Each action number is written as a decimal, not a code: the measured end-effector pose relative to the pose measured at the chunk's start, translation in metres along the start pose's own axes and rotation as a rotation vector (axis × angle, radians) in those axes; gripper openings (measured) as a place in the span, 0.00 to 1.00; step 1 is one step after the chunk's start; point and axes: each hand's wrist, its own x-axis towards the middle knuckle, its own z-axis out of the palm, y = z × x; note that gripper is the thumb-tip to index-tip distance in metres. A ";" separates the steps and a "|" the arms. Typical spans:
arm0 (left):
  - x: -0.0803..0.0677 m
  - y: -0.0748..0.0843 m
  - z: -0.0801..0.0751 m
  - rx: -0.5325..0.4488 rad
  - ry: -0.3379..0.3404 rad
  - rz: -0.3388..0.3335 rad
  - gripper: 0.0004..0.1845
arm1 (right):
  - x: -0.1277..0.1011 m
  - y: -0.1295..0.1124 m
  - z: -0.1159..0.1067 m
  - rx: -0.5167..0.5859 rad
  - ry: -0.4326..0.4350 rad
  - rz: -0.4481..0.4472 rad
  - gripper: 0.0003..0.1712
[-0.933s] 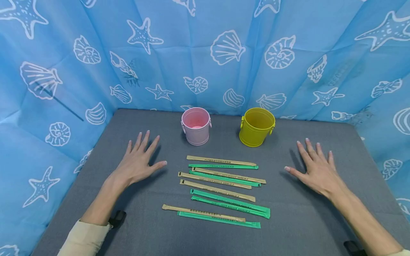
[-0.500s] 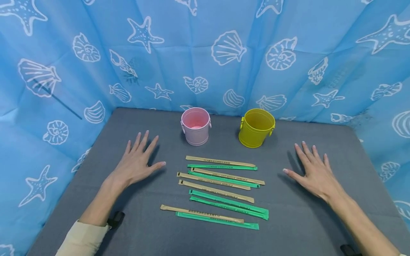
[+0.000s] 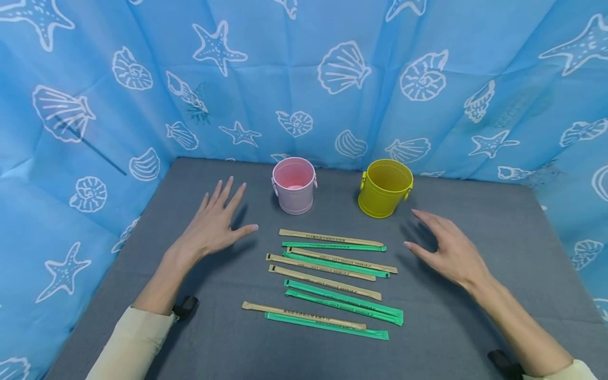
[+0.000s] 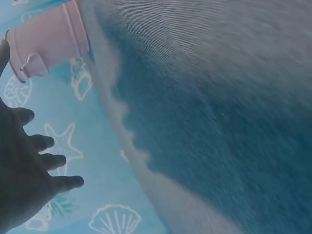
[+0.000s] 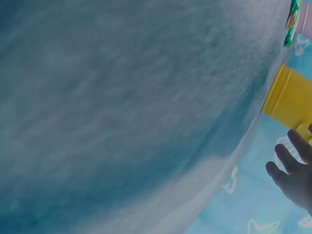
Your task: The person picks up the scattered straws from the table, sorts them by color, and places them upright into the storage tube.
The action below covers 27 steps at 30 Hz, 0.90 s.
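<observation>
My left hand (image 3: 209, 227) hovers over the grey table with fingers spread, left of the straws and nearest the pink bucket (image 3: 294, 190). Palm down on the right side, my right hand (image 3: 451, 250) holds nothing, its fingers together and the thumb apart, near the yellow bucket (image 3: 383, 192). Between the hands lie several wrapped straws, some in tan paper, such as the tan straw (image 3: 325, 282), others in green, such as the green straw (image 3: 326, 328). The left wrist view shows the pink bucket (image 4: 46, 39) beyond the fingers; the right wrist view shows the yellow bucket (image 5: 290, 97).
The grey table (image 3: 214, 338) bears both buckets near its back edge. A blue curtain (image 3: 266, 89) with white shells and starfish rises behind and along the sides. Straws lie roughly parallel, a few touching or overlapping.
My right hand has moved left toward the yellow bucket and straws, and its spread fingers have drawn together. My left hand has shifted slightly forward and right. The straws and buckets stay put.
</observation>
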 end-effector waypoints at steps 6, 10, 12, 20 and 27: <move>0.010 0.008 -0.001 -0.032 0.018 0.007 0.57 | 0.006 -0.009 0.004 0.097 -0.028 0.010 0.38; 0.019 0.014 -0.002 -0.057 0.027 0.025 0.58 | 0.009 -0.014 0.006 0.190 -0.056 0.031 0.34; 0.023 0.017 -0.003 -0.089 0.014 0.018 0.58 | 0.012 -0.017 0.008 0.243 -0.070 0.042 0.33; 0.037 0.027 -0.002 -0.254 -0.016 0.013 0.58 | 0.023 -0.024 0.014 0.455 -0.120 0.101 0.31; 0.051 0.032 -0.003 -0.372 -0.002 0.059 0.56 | 0.031 -0.027 0.024 0.530 -0.137 0.095 0.28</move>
